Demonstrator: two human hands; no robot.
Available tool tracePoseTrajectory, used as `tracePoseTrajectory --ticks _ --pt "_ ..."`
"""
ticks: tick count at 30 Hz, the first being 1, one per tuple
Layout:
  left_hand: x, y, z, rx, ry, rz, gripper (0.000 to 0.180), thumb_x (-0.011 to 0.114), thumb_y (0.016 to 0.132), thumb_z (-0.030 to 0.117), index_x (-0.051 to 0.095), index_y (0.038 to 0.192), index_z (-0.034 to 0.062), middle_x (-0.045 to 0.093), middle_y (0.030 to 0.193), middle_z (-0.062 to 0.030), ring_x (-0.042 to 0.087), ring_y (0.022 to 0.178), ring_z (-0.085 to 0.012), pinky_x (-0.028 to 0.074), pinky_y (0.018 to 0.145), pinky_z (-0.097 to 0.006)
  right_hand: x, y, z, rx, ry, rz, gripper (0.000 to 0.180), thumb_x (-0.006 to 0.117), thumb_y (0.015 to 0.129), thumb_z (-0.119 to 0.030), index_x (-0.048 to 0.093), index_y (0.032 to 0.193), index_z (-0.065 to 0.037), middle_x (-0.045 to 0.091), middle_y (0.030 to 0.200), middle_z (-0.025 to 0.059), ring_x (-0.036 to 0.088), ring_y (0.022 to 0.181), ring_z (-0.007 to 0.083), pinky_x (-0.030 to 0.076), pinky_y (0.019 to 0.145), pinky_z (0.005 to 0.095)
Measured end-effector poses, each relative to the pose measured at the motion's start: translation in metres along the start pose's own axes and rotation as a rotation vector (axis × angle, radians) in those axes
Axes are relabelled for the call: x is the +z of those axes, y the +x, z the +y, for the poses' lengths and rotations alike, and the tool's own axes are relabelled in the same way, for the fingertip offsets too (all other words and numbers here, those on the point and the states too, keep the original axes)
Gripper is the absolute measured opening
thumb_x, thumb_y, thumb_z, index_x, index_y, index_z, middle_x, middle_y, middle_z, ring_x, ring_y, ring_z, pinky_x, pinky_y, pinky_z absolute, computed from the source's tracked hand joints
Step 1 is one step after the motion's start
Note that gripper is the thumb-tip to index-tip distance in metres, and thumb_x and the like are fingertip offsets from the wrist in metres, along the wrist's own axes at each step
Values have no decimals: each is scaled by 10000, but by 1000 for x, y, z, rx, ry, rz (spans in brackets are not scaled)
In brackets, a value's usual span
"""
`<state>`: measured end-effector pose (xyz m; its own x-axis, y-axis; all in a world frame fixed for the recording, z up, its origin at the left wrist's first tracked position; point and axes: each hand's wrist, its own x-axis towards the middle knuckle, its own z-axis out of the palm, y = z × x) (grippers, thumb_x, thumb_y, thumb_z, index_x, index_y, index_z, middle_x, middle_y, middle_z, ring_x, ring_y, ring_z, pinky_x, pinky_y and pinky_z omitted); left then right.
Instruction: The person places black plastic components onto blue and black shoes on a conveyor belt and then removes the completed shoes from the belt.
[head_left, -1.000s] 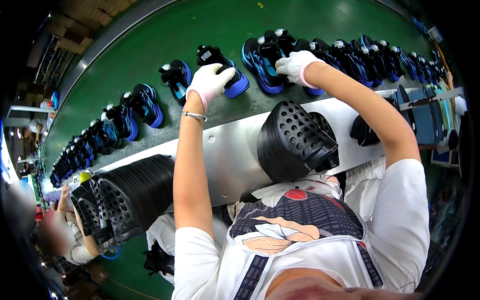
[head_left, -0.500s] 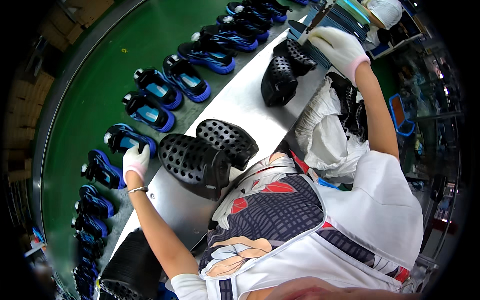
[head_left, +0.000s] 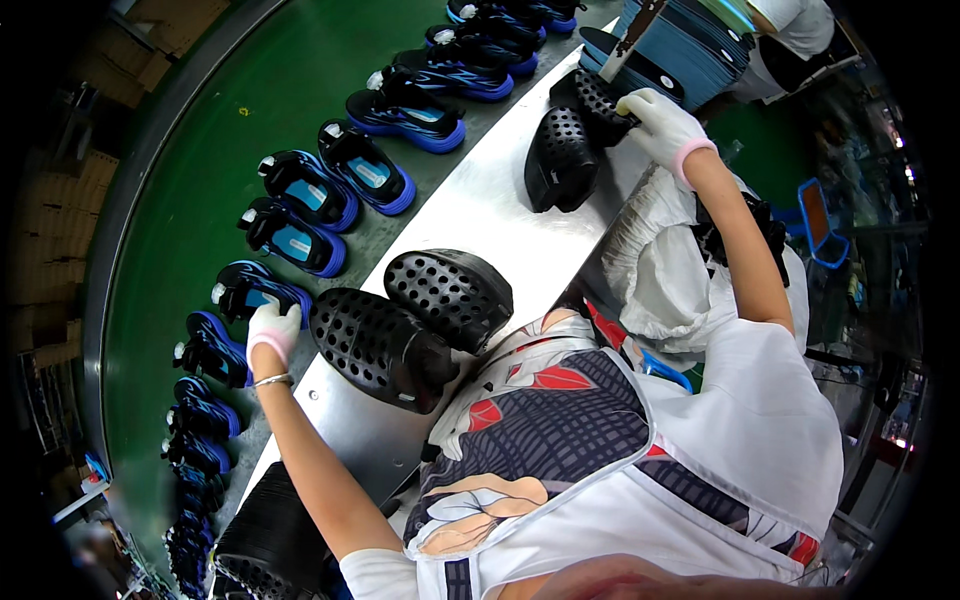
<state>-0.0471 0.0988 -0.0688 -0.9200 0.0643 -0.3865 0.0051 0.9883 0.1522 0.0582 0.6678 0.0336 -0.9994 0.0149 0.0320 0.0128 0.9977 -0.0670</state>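
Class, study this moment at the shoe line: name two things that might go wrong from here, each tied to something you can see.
1. The left hand reaches over the metal ledge to a blue shoe on the green belt; neighbouring shoes sit close and might get knocked.
2. The right hand grips a black perforated tray far to the side; arms spread wide, either grip may slip.

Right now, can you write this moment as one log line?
left hand: gloved, on blue-and-black shoe | right hand: gloved, on black perforated tray stack | green belt: row of shoes
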Motion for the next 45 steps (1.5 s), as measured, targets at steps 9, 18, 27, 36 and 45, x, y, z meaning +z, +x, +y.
tracePoseTrajectory --ticks 9,18,27,36,45 --pt "-9 -3 20 -116 6 -37 492 585 826 385 625 1052 -50 613 1067 -286 581 1036 -410 462 904 -424 -40 -4 -7 32 10 -83 269 572 783 -64 557 1051 -90 548 1072 102 562 982 305 465 857 342" --pt "0 -36 -10 68 -276 390 480 623 844 417 627 1123 27 595 1107 -212 561 1037 -366 437 932 -378 -84 45 -142 -434 105 163 268 618 780 -47 566 1043 -55 565 1089 108 570 993 310 470 840 358" --pt "-56 -119 6 709 -1753 100 683 537 919 491 384 1395 25 475 1343 -150 520 1177 -213 436 970 -377 -94 60 -369 -1238 310 131 281 632 719 -13 584 989 -72 580 1035 101 585 933 308 497 773 365" --pt "-26 -137 -2 682 -2110 330 553 640 886 389 449 1289 62 563 1173 -73 553 1097 -176 440 965 -347 -70 41 -425 -988 433 -253 382 678 770 -199 573 1098 -34 592 1000 140 599 906 322 494 774 378" --pt "-15 -124 5 519 -2315 497 410 675 885 256 478 1180 50 571 1065 -31 587 973 -155 507 869 -327 -56 59 -447 -929 181 -290 417 609 791 -423 582 835 -9 610 798 179 613 761 351 488 675 416"
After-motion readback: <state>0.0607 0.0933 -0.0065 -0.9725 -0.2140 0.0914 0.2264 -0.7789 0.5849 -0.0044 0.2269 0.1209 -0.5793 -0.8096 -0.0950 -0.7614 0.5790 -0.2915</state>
